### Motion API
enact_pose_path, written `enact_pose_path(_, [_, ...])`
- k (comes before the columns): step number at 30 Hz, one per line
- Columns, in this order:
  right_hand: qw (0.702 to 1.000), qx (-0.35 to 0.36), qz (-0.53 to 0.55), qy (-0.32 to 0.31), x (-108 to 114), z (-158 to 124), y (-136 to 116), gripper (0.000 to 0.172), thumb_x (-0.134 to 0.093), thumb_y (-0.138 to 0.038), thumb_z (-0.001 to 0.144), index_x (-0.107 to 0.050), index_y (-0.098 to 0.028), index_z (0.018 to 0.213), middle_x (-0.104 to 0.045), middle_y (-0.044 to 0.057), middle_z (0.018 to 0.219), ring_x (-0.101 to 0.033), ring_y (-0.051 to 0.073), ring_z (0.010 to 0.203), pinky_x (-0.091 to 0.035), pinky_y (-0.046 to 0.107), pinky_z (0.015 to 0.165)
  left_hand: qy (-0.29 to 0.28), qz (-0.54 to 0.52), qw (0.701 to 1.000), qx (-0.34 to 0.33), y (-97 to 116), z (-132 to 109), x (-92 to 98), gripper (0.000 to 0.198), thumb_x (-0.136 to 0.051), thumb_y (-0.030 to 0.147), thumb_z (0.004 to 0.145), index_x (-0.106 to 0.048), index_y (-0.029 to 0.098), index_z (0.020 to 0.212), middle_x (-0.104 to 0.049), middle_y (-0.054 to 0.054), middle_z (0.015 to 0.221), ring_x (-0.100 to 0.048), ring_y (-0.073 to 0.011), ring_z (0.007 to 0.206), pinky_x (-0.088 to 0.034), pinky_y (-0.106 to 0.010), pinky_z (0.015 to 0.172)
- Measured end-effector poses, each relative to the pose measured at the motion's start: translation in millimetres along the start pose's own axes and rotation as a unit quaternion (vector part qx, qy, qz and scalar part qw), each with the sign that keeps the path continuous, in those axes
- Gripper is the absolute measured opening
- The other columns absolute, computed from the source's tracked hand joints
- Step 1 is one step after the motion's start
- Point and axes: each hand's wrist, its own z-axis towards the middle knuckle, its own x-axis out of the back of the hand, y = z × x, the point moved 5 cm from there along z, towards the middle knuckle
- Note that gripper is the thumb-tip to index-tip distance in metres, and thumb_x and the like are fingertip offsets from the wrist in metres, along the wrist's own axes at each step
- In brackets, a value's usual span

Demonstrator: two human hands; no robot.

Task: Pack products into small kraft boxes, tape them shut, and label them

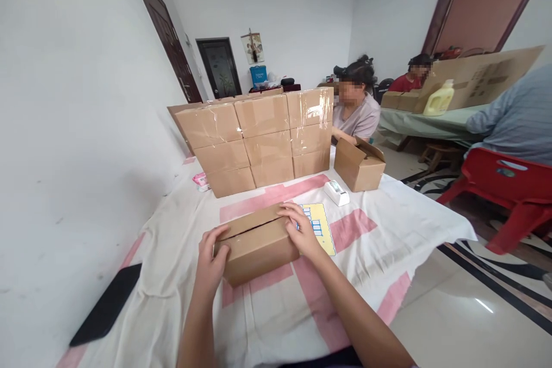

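A brown cardboard box [261, 250] lies on the cloth before me. Its two top flaps are folded down, with a narrow dark gap between them. My left hand [212, 250] grips the left end, thumb on the near side and fingers over the top edge. At the opposite end my right hand [299, 227] holds the box, fingers across the flaps near the seam. What is inside the box is hidden. Just beyond my right hand lies a yellow sheet with blue markings [324, 230], partly covered by it.
A wall of stacked, taped cardboard boxes [267, 144] stands behind. To its right are a small white device [337, 192] and a cardboard box with raised flaps [366, 175], near a seated person [357, 109]. A black flat object [107, 305] lies at the left edge of the tablecloth [371, 282].
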Motion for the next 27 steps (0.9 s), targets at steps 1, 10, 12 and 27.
enact_pose_path(1, [1.0, 0.016, -0.018, 0.003, 0.2, -1.5, -0.7, 0.038, -0.049, -0.011, 0.082, -0.073, -0.026, 0.107, -0.065, 0.007, 0.128, -0.056, 0.026, 0.125, -0.04, 0.048, 0.112, -0.004, 0.033, 0.999, -0.008, 6.8, -1.2, -0.4, 0.043, -0.046, 0.027, 0.089, -0.061, 0.026, 0.129, -0.062, -0.009, 0.13, -0.054, -0.0279, 0.13, -0.036, -0.053, 0.118])
enact_pose_path(10, [0.994, 0.023, -0.106, -0.021, 1.6, -1.7, -10.1, 0.031, -0.046, -0.011, 0.086, -0.07, -0.022, 0.103, -0.066, 0.009, 0.128, -0.056, 0.027, 0.122, -0.042, 0.05, 0.108, -0.065, 0.359, 0.923, -0.124, 82.1, -15.6, -43.6, 0.044, -0.039, 0.036, 0.1, -0.066, 0.022, 0.132, -0.067, -0.01, 0.133, -0.062, -0.0316, 0.122, -0.04, -0.053, 0.115])
enact_pose_path(12, [0.993, 0.03, -0.11, -0.033, 1.3, -1.2, -13.9, 0.03, -0.045, -0.012, 0.088, -0.069, -0.021, 0.103, -0.066, 0.01, 0.129, -0.056, 0.027, 0.123, -0.042, 0.049, 0.108, -0.092, 0.358, 0.918, -0.146, 87.1, -17.0, -58.2, 0.05, -0.046, 0.048, 0.098, -0.061, 0.023, 0.139, -0.059, -0.008, 0.147, -0.05, -0.0376, 0.138, -0.04, -0.054, 0.115])
enact_pose_path(27, [0.882, -0.418, -0.197, 0.094, 216.8, 74.1, 110.1, 0.032, -0.063, -0.034, 0.098, -0.063, -0.017, 0.125, -0.062, 0.01, 0.128, -0.063, 0.024, 0.111, -0.055, 0.046, 0.095, -0.113, 0.35, 0.921, -0.132, 80.2, -18.6, -66.4, 0.074, -0.06, 0.055, 0.088, -0.046, 0.024, 0.153, -0.049, -0.005, 0.155, -0.039, -0.0448, 0.145, -0.038, -0.06, 0.116])
